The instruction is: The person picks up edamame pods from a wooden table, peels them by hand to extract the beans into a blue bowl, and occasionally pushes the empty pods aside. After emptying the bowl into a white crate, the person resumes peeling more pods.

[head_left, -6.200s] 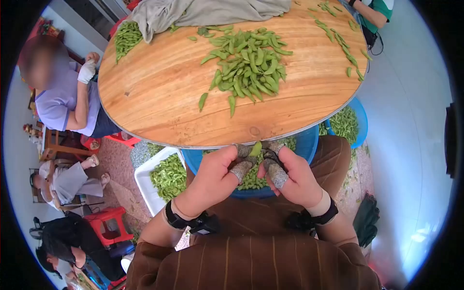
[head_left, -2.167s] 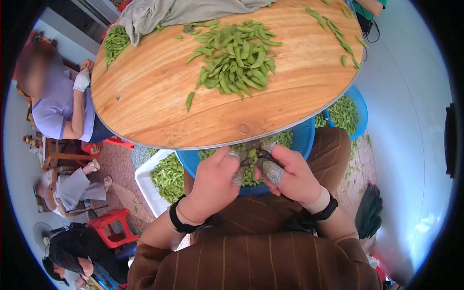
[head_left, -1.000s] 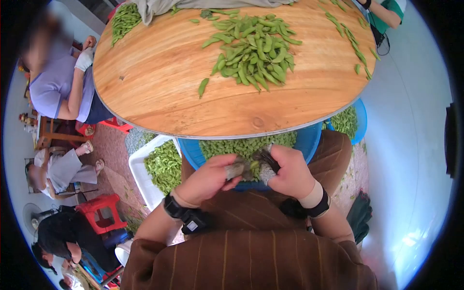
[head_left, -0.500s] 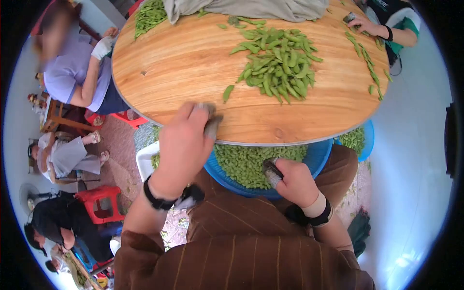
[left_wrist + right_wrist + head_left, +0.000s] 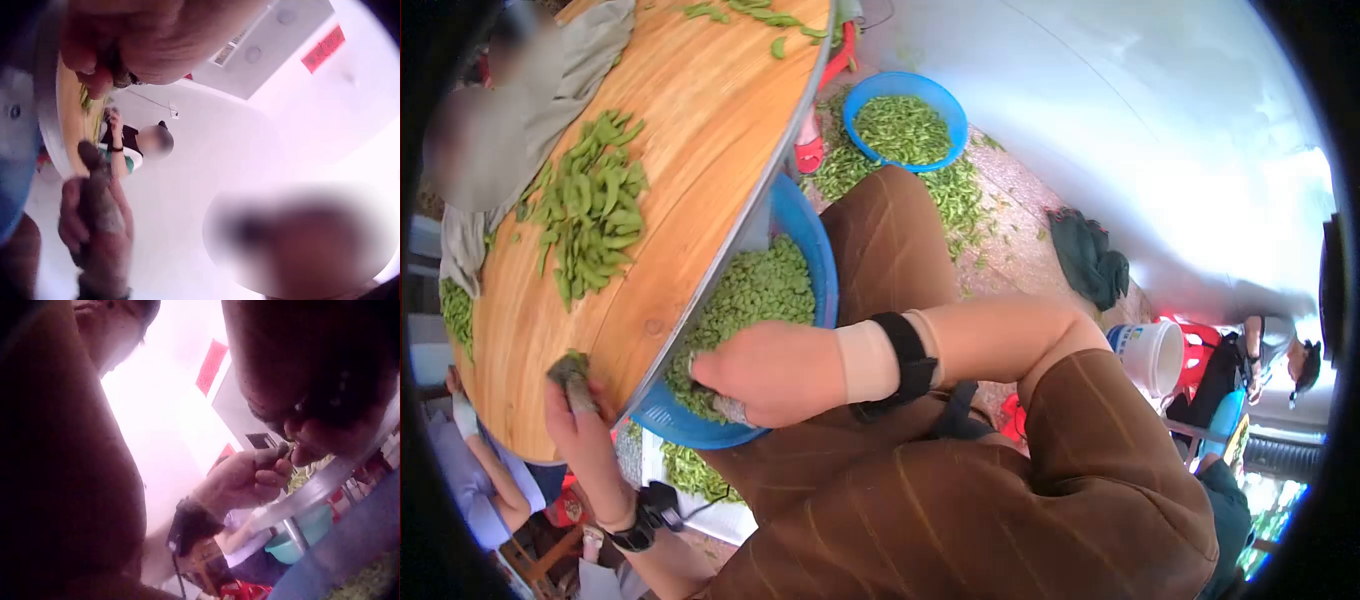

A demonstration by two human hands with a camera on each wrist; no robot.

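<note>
Wooden tabletop above speckled floor

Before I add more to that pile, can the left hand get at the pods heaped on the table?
Probably yes: the left hand is at the near edge of the table, and nothing visible blocks the wood between it and the pods.

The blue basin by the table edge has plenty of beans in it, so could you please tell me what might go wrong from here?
The blue basin sits close to the person's brown-trousered leg, so a shifting knee might jolt it and spill the green beans. The right hand is over the basin near the rim of the table and could knock it. Loose pods lie on the floor, where someone might slip.
</note>
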